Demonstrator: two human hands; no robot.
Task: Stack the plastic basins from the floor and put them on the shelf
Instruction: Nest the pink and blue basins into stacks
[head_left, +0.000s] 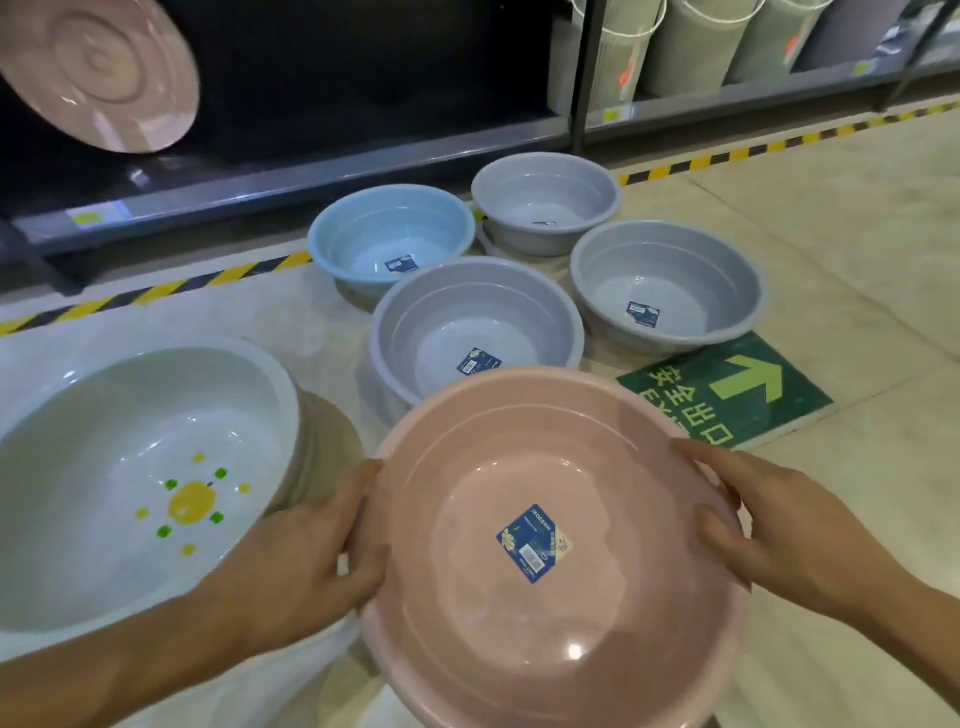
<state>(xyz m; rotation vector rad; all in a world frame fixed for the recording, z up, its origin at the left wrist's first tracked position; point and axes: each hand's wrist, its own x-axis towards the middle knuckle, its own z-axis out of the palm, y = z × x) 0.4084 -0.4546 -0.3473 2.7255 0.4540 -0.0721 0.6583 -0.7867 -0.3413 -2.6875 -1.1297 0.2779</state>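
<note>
grey basins (545, 182) (670, 260) (447, 306) 3 | pink basins (467, 597) (98, 67) 2 | blue basin (353, 228) 1 | white basin (78, 467) 1

On my feed the pink basin (467, 519) has a blue label (535, 543) on its bottom, and the white basin (104, 441) carries a yellow fruit ringed by green and yellow dots. Beyond them I see one light blue basin (353, 234) and three in grey: the near grey basin (415, 322), the right grey basin (613, 270) and the far grey basin (519, 182). The cream tiled floor (831, 234) bears yellow-and-black striped tape (156, 293) and a dark green sign (727, 395) with a pale green arrow and lettering, while the dark grey shelf (311, 176) holds a second pink basin (98, 67) patterned with concentric rings and pale green and off-white buckets (691, 41).
</note>
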